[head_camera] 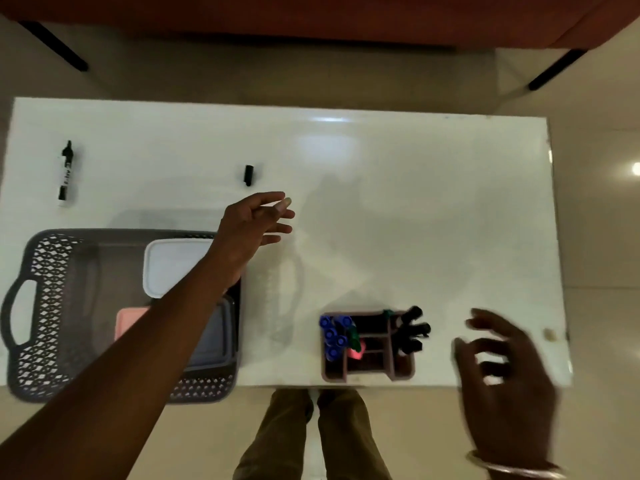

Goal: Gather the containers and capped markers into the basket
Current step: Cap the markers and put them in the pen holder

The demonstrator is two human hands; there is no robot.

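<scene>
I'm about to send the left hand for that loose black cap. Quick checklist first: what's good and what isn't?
1. Left hand free: ok, fingers spread, holding nothing.
2. Path to the black cap: ok, only bare table lies between.
3. Black marker capped: not ok, its tip looks bare, and it lies far left of the cap.
4. Basket has room: ok, the white-lidded container, pink container and dark container fill only its right side.
5. Markers in the organizer all capped: cannot tell, too blurred.
6. Right hand clear: ok, open beside the organizer, holding nothing.
</scene>
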